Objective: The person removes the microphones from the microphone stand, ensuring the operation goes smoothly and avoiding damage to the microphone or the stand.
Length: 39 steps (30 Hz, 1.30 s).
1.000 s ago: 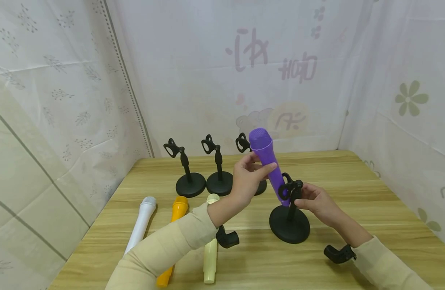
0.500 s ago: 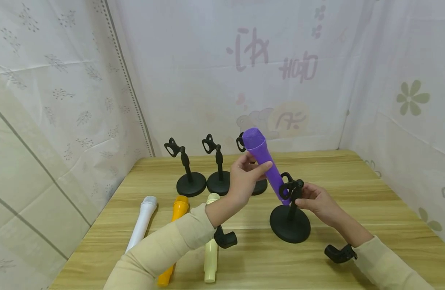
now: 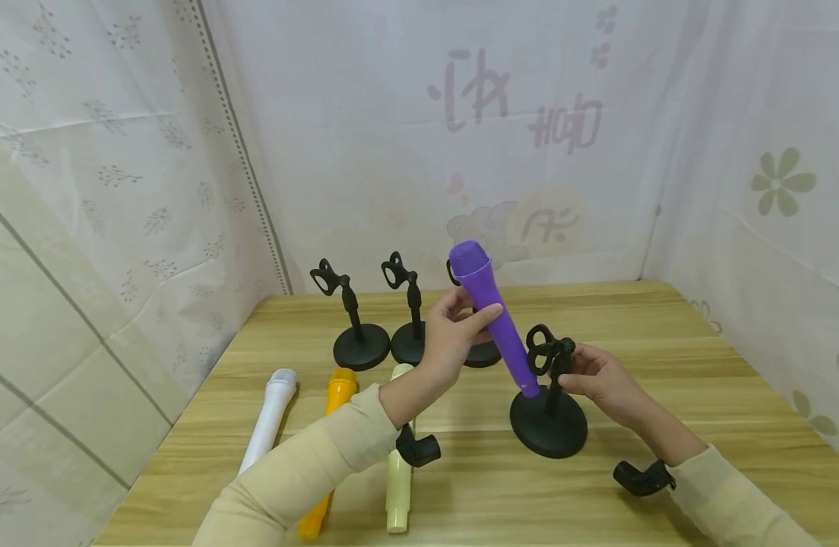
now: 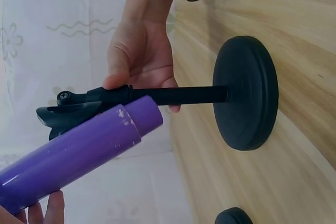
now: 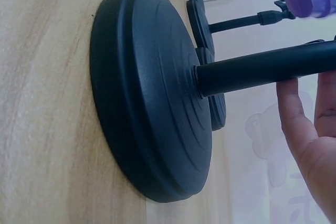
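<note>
My left hand (image 3: 454,334) grips a purple microphone (image 3: 496,323) around its upper body, head up and tail slanting down to the right. Beside the tail stands a black microphone stand (image 3: 548,422), its clip (image 3: 541,349) with nothing in it. My right hand (image 3: 600,384) pinches the stand's post just below the clip. In the left wrist view the purple tail (image 4: 144,116) lies alongside the post and overlaps the clip's edge. The right wrist view shows the stand's round base (image 5: 157,93) on the table and the right fingers (image 5: 294,114) against the post.
Several more black stands (image 3: 361,346) line the back of the wooden table (image 3: 460,494). White (image 3: 267,422), orange (image 3: 340,391) and pale yellow (image 3: 397,494) microphones lie at the left front, partly hidden by the left sleeve (image 3: 310,471). Patterned curtains (image 3: 365,152) hang behind.
My left hand has moved the purple microphone leftward, so its tail now sits left of the clip instead of behind it. The right hand keeps its pinch on the stand.
</note>
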Each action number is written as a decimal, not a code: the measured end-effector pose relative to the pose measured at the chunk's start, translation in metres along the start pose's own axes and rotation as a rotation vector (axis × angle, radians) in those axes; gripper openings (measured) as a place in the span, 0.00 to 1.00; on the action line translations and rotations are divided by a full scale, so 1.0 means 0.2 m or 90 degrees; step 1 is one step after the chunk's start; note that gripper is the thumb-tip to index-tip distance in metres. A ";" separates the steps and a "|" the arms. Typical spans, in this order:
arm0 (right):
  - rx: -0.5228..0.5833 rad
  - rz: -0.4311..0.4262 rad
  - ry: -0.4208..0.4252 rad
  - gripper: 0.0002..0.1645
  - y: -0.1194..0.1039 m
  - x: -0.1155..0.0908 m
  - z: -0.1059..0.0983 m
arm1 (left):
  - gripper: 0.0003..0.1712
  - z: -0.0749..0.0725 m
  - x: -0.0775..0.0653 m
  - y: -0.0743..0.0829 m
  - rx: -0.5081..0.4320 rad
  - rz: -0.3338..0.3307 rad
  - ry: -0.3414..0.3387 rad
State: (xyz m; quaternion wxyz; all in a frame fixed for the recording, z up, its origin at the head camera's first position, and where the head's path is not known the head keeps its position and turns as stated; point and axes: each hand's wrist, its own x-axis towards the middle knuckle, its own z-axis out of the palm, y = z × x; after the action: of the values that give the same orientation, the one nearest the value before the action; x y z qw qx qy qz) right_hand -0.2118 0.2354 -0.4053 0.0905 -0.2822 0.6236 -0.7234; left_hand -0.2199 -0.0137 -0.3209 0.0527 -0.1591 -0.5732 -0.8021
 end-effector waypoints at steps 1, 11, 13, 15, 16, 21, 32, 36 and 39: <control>0.003 0.000 -0.001 0.17 0.00 0.00 0.00 | 0.24 -0.01 0.00 0.00 0.000 -0.004 -0.001; -0.020 0.022 0.018 0.17 -0.01 0.00 0.01 | 0.23 -0.05 -0.02 0.02 -0.001 -0.063 0.004; -0.014 0.020 0.019 0.18 -0.01 -0.01 0.01 | 0.22 -0.05 -0.04 0.05 0.007 -0.067 0.003; -0.009 0.016 0.019 0.18 -0.01 -0.01 0.01 | 0.21 -0.05 -0.05 0.07 0.021 -0.072 0.002; -0.008 0.015 0.019 0.18 -0.01 -0.01 0.01 | 0.20 -0.04 -0.06 0.08 0.023 -0.074 0.000; -0.021 0.018 0.027 0.16 -0.02 0.00 0.01 | 0.21 -0.06 -0.07 0.08 0.038 -0.098 0.004; -0.004 0.000 0.009 0.18 -0.03 0.01 0.00 | 0.20 -0.09 -0.10 0.05 0.081 -0.163 -0.007; 0.017 -0.021 0.007 0.19 -0.04 0.02 -0.01 | 0.20 -0.12 -0.09 -0.02 0.077 -0.178 -0.021; 0.030 -0.033 0.012 0.20 -0.06 0.03 -0.02 | 0.21 -0.14 -0.08 -0.07 0.074 -0.193 -0.023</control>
State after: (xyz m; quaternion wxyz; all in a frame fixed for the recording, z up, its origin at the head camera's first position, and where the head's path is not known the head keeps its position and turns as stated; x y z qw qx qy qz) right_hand -0.2172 0.2389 -0.3914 0.0724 -0.2892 0.5996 -0.7427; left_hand -0.2131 -0.0370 -0.3464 -0.0700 -0.0821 -0.6366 -0.7636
